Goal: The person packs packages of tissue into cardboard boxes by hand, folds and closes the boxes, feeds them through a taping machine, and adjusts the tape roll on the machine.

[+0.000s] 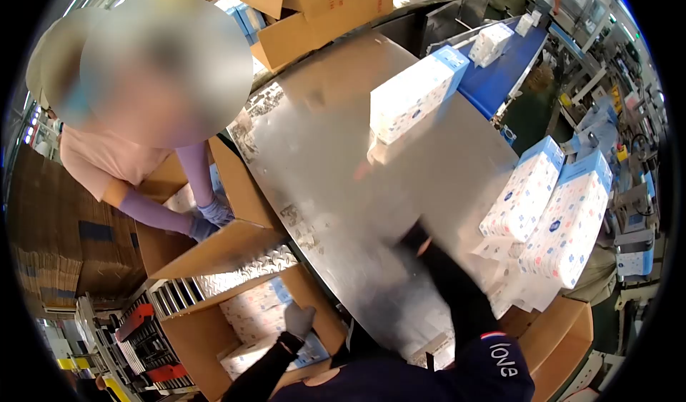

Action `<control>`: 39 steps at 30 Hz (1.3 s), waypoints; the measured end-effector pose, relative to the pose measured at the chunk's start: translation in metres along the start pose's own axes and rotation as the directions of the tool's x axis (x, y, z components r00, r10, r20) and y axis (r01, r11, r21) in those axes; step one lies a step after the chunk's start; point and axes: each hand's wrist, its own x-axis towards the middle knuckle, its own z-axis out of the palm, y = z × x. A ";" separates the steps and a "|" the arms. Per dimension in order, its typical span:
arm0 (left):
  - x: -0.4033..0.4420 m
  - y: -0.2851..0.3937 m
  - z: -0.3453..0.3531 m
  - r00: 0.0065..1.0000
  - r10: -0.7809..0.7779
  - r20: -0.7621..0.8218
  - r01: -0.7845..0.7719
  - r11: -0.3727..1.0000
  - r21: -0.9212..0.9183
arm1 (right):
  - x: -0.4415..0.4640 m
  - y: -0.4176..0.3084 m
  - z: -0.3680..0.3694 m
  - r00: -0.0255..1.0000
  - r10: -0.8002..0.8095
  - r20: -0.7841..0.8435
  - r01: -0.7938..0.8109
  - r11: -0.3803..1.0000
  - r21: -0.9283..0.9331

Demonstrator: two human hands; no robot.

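My left hand (299, 320), in a grey glove, rests at the packs (256, 308) inside an open cardboard box (196, 341) at the lower left; its fingertips are unclear. Over the metal table (336, 116), my right hand (411, 236) is dark and smeared by motion, with its fingers not readable. Ahead of it, a white pack with a blue end (414, 96) stands on the metal. Two more patterned packs lie at the table's right side, one nearer (568, 220) and one beside it (523, 187).
A co-worker (118, 152) in purple sleeves has both gloved hands in another box (232, 248) at the left. A blue conveyor (500, 70) carries packs at the upper right. Cardboard boxes stand at the top (314, 30) and lower right (564, 352).
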 end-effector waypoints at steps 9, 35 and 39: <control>0.021 0.100 -0.025 0.838 -0.299 0.457 -0.041 0.800 0.599 | 0.108 -0.031 0.355 0.704 -0.673 -0.229 0.623 0.429 0.654; 0.154 0.297 -0.008 0.681 0.562 0.469 -0.651 0.173 0.739 | 0.161 -0.070 0.330 0.567 -0.680 0.464 0.428 0.725 0.540; 0.150 0.295 -0.009 0.665 0.591 0.456 -0.657 0.173 0.734 | 0.148 -0.030 0.181 0.393 -0.763 0.513 0.344 0.639 0.688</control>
